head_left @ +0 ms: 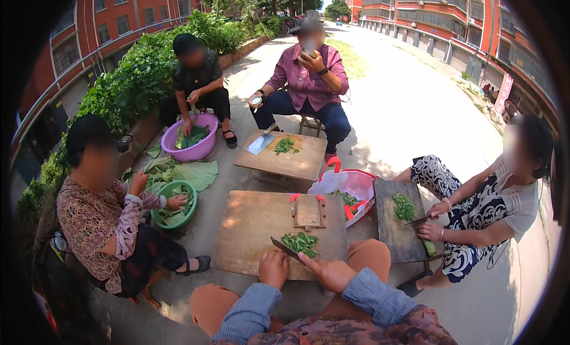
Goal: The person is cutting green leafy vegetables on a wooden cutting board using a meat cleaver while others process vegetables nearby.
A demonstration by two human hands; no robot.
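On the low wooden board (249, 229) before me lies a pile of chopped green leaves (300, 243). My right hand (327, 271) grips a knife (286, 248), its dark blade slanting up to the left along the near side of the pile. Just left of the blade, my left hand (274, 268) rests at the board's near edge with curled fingers. Whether it holds something under the fingers cannot be seen. A small wooden frame (308, 213) with red ties at its upper corners lies beyond the pile.
A pink bag-lined basin (369, 185) stands beyond my board. At right a person (481, 211) cuts greens on a dark board (385, 225). Ahead are a cleaver (261, 144) on another board (307, 160) and a seated person (311, 78). Two people at left handle leaves in purple (202, 154) and green basins (178, 225).
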